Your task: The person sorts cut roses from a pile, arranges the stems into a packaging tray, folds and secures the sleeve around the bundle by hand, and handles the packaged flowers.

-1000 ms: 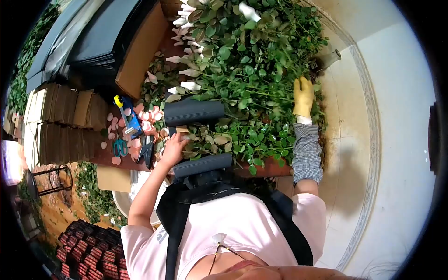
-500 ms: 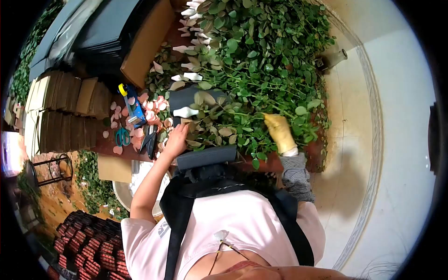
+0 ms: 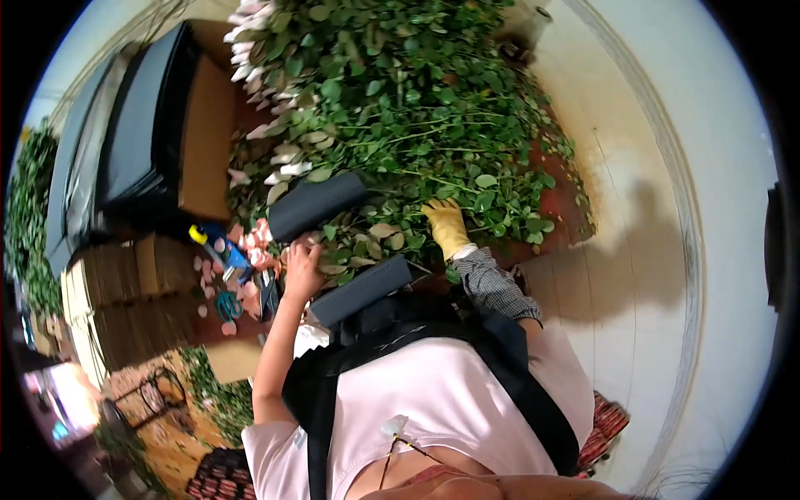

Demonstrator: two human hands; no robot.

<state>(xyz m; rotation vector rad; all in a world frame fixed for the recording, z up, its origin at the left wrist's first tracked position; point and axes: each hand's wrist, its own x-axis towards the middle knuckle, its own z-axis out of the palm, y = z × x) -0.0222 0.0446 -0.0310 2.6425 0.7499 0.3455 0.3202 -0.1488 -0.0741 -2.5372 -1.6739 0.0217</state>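
Note:
My bare left hand (image 3: 303,270) is at the wrapper's inner left edge, between two dark corrugated flaps, the upper one (image 3: 317,206) and the lower one (image 3: 361,292). Its fingers are slightly bent and apart, with no held thing visible. My right hand (image 3: 447,227), in a yellow glove, lies over the stems and leaves with its fingers apart. Leafy stems (image 3: 392,237) lie between the flaps. Above them is a large heap of green stems (image 3: 400,100), with white-sleeved flower heads (image 3: 287,169) along its left side.
Left of the wrapper are pink petals (image 3: 250,242), a blue and yellow tape dispenser (image 3: 237,263), teal scissors (image 3: 227,306) and dark-handled clippers (image 3: 268,293). Cardboard stacks (image 3: 125,279) and dark sheets (image 3: 142,125) stand farther left. A bottle (image 3: 529,33) is at the upper right.
My right hand has come from the right edge of the leaves toward the wrapper. A stem with a white-sleeved head appeared over the wrapper, then went out of sight there. The view has shifted and turned.

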